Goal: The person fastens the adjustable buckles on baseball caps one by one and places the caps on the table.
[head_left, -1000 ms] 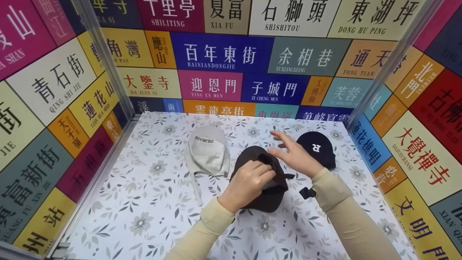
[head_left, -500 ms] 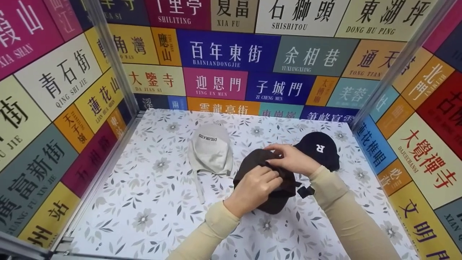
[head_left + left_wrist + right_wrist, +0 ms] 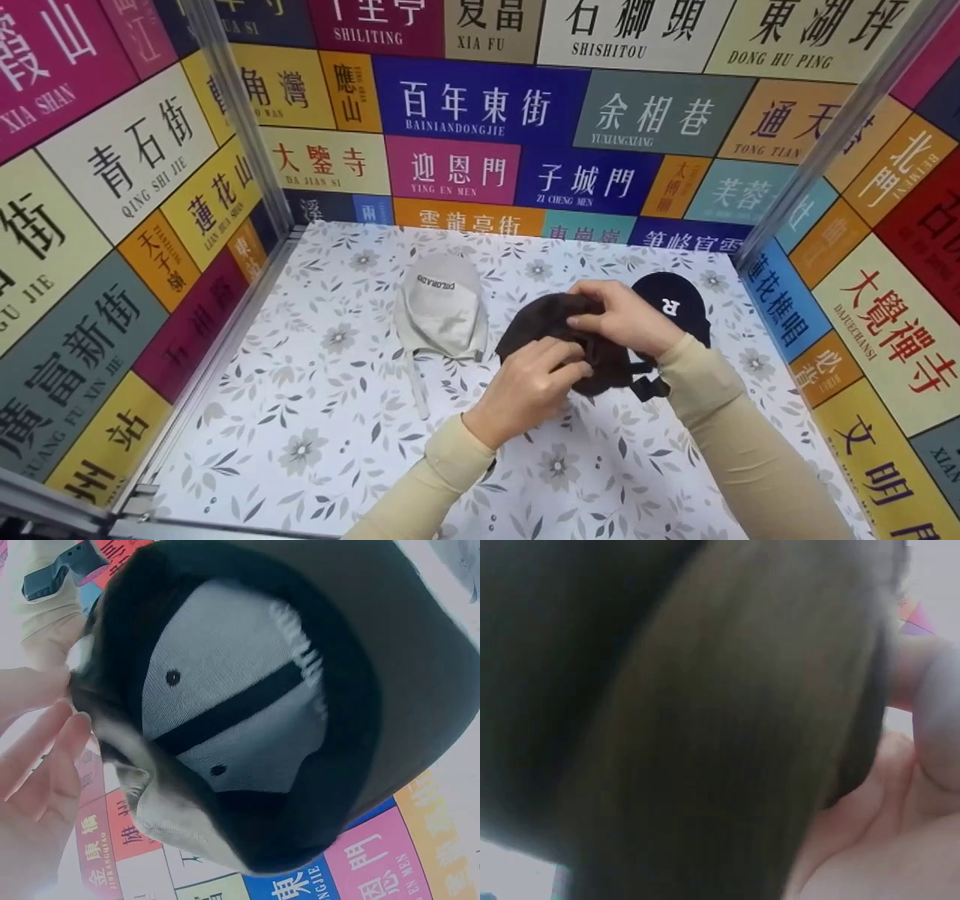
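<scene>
1. Changed vs half a second ago: dark brown cap (image 3: 538, 319) has tipped up; its brim (image 3: 424, 652) no longer juts toward the near side in the head view. Right hand (image 3: 630, 319) shifted slightly away and to the right along with it. Other two caps stayed put.
2. Left hand (image 3: 532, 386): fingers bent, pinching the cap's edge on the near left; the left wrist view has fingertips on that edge.
3. Right hand: narrow grip, thumb on the near face, fingers over the top. Right wrist view is mostly blurred brown fabric, with part of the hand at right.
4. Cap position: between both hands, over the right-middle of the table (image 3: 247, 450). Can't tell if it touches the surface.
5. Left wrist view looks into the cap: grey lining (image 3: 225, 634), dark seam band (image 3: 232, 705) across it, two eyelets, pale lettering too blurred to read.
6. White cap (image 3: 442, 319), "COLORADO" on it, lies left of the brown one, apart, strap trailing to the near side.
7. Black cap (image 3: 675, 285) with white "R" lies behind the right hand, partly covered.
8. Table: white, grey floral print. Walls (image 3: 480, 71): coloured name panels.
</scene>
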A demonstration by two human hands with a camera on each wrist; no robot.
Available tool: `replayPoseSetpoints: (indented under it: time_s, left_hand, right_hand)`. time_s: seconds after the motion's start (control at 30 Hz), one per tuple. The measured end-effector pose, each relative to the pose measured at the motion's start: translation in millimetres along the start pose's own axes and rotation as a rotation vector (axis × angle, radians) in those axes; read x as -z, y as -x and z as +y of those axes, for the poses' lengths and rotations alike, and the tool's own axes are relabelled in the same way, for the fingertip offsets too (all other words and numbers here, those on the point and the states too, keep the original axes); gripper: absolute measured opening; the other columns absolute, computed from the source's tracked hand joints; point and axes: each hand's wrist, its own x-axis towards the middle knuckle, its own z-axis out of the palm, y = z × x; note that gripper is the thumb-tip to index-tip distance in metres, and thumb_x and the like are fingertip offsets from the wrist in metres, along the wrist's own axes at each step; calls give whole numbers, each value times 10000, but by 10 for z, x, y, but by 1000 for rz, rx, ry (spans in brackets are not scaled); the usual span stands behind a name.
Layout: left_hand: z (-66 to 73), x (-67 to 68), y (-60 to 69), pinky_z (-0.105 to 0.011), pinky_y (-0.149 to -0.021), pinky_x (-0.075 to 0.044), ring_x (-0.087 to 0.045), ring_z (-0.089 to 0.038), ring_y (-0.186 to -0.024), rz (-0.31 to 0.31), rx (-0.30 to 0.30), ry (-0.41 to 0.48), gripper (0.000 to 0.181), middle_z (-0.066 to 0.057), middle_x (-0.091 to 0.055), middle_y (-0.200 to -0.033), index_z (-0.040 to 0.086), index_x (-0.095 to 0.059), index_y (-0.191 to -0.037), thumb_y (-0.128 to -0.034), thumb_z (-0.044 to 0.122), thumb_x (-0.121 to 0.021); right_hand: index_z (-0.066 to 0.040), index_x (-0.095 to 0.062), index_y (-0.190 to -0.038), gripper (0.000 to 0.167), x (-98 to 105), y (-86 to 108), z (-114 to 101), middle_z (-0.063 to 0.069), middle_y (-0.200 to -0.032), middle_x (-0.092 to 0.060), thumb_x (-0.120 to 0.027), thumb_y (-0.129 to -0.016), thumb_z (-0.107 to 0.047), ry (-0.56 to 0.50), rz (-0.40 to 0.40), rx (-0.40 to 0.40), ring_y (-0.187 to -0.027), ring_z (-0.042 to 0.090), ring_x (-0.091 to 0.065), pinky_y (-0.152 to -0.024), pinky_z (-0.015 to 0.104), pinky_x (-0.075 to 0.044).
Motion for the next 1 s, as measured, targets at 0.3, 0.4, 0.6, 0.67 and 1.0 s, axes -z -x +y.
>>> replayPoseSetpoints:
  time_s: [0.3, 0.4, 0.6, 0.67, 1.0]
  left_hand:
    - [-115, 136, 44, -281, -931, -498, -625, -188, -1010, 69, 51, 51, 192, -65, -671, -1101, 93, -744, -1046, -914, 25, -623]
    - [-144, 167, 74, -273, -920, -501, -622, -182, -997, 66, 65, 53, 176, -57, -668, -1097, 94, -745, -1040, -924, 41, -624]
    - [-192, 195, 127, -259, -901, -506, -628, -174, -958, 91, 80, 75, 140, -48, -660, -1079, 90, -743, -1001, -935, 51, -626]
    - [-201, 198, 140, -261, -915, -503, -632, -177, -964, 99, 82, 80, 144, -50, -660, -1074, 86, -744, -994, -931, 41, -622]
    - [-241, 194, 193, -254, -886, -506, -629, -168, -927, 86, 103, 77, 171, -35, -672, -1044, 86, -742, -988, -902, 16, -612]
  right_hand:
    - [-134, -700, -1040, 144, 199, -204, -35, 55, -965, -702, -748, -903, -137, 17, 79, 45, -867, 229, -626, -804, 355, -481]
    - [-137, -699, -1027, 133, 234, -299, 6, 53, -967, -697, -737, -903, -109, 39, 122, 42, -866, 229, -614, -806, 369, -467]
    - [-156, -710, -1018, 147, 252, -488, 162, 45, -977, -689, -743, -887, -98, 122, 217, 43, -898, 232, -592, -831, 424, -440]
    - [-144, -710, -1021, 154, 250, -551, 232, 57, -990, -691, -745, -884, -84, 151, 257, 44, -920, 245, -595, -849, 442, -443]
    - [-162, -692, -1048, 185, -71, -919, 717, 98, -1017, -704, -722, -892, -68, 303, 451, 5, -950, 333, -641, -855, 523, -466]
